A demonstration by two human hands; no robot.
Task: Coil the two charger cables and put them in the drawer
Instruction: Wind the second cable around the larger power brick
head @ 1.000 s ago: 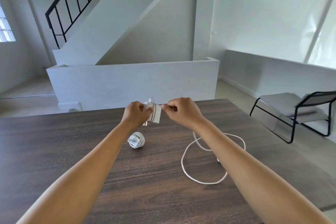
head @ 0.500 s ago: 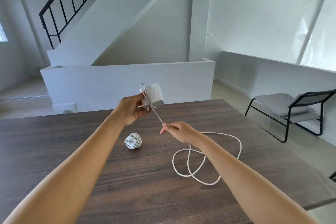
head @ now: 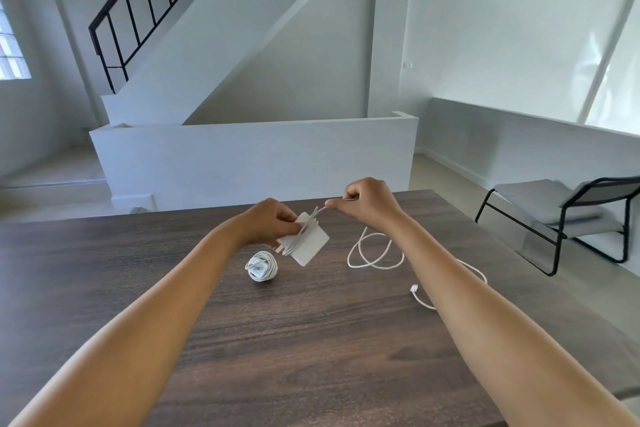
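Note:
My left hand (head: 268, 220) grips a white square charger block (head: 309, 243) above the dark wooden table (head: 311, 340), with a few turns of its white cable wrapped around it. My right hand (head: 369, 201) pinches that cable just to the right of the block. The rest of the cable (head: 375, 251) lies in a loose loop on the table under my right forearm, and its connector end (head: 414, 288) sticks out near my arm. A second charger (head: 261, 266), wound into a tight white bundle, rests on the table below my left hand. No drawer is in view.
A black-framed chair (head: 568, 215) with a grey cushion stands to the right of the table. Beyond the table's far edge are a low white wall (head: 249, 156) and a staircase with a black railing (head: 138, 3).
My left hand has lowered the charger block toward the table. My right hand has risen and come back beside the block, taking cable with it, so the loop on the table is smaller.

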